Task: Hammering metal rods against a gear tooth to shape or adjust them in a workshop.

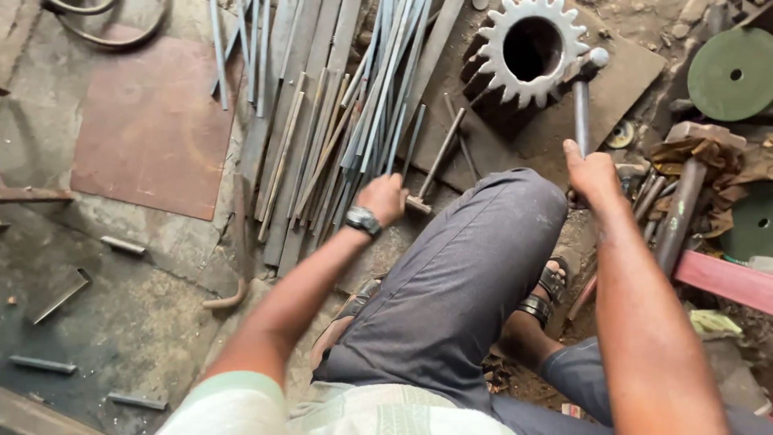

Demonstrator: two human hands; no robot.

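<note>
Gritty workshop floor (pixel 145 322) strewn with steel strips (pixel 338 121). Left hand (pixel 385 197) clenched at the hammer (pixel 431 173) head beside the strips. Right hand (pixel 592 173) gripping a metal rod (pixel 581 105) propped against the toothed gear (pixel 531 50).

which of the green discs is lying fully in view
The upper green disc, at the top right corner beside the toothed gear: its whole round face and centre hole show. The lower green disc is partly hidden by rags and cut by the frame edge.
</note>
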